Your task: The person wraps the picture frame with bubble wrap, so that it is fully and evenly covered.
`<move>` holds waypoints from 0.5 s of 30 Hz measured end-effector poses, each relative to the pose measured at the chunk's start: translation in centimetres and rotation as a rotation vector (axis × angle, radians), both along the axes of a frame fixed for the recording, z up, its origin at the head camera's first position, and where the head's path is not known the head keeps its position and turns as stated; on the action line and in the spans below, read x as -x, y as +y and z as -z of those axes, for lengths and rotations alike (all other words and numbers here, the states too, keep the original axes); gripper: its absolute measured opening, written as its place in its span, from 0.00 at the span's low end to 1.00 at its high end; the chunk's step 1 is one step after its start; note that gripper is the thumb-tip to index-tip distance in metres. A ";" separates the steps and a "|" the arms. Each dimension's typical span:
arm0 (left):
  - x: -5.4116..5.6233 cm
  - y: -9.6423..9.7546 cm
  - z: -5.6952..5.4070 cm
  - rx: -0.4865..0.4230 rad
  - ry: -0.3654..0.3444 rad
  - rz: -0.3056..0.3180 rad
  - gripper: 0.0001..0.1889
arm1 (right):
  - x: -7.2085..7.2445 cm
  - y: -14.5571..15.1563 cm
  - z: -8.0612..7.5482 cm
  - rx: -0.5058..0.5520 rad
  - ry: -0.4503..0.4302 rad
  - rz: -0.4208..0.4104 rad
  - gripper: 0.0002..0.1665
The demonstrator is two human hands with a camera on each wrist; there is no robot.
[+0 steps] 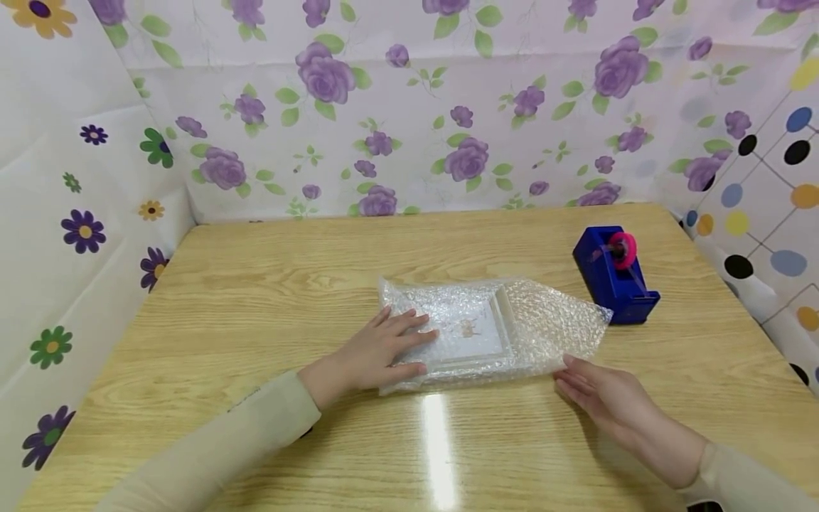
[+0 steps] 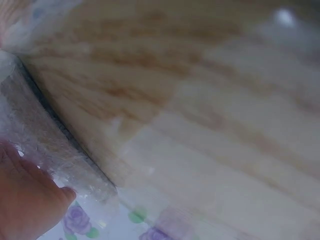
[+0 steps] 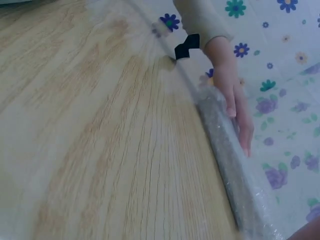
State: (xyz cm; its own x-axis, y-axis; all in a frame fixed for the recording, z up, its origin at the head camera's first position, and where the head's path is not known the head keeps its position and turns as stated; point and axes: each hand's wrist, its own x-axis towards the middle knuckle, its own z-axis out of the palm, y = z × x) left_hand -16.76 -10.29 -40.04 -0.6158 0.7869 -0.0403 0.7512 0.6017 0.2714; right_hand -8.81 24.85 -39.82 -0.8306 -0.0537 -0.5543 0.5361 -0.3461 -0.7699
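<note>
A picture frame (image 1: 467,331) with a pale mount lies flat on the table, covered by clear bubble wrap (image 1: 557,320). My left hand (image 1: 390,348) rests on the left part of the wrapped frame with its fingers spread. At the near right edge of the wrap, my right hand (image 1: 608,402) pinches the loose flap between thumb and fingers. This flap extends to the right past the frame and narrows to a point. In the left wrist view the left hand (image 2: 30,195) lies against the bubble wrap (image 2: 55,145). The right wrist view shows the wrapped side (image 3: 230,165) along the table.
A blue tape dispenser (image 1: 614,277) with a pink-cored roll stands right of the wrap, close to the flap's tip. The wooden table (image 1: 269,284) is bordered by flowered sheeting (image 1: 409,107) at the back and left, and dotted sheeting (image 1: 761,213) at the right.
</note>
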 end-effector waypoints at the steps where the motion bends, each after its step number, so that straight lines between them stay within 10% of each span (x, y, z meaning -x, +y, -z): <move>1: 0.0 0.0 0.0 -0.004 -0.005 -0.002 0.31 | 0.1 -0.2 0.0 0.010 -0.005 0.011 0.29; 9: 0.0 0.0 0.1 -0.013 -0.028 -0.007 0.30 | 0.9 -1.4 0.2 -0.009 -0.007 0.029 0.15; 15: 0.0 0.0 0.1 -0.013 -0.040 -0.013 0.31 | 1.2 -2.7 0.6 -0.219 0.071 0.015 0.12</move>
State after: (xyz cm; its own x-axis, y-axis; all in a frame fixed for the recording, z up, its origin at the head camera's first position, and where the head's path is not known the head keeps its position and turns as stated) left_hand -16.79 -10.27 -40.16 -0.6240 0.7795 -0.0546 0.7318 0.6074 0.3092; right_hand -10.00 22.20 -40.39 -0.8677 0.0741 -0.4915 0.4740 -0.1744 -0.8631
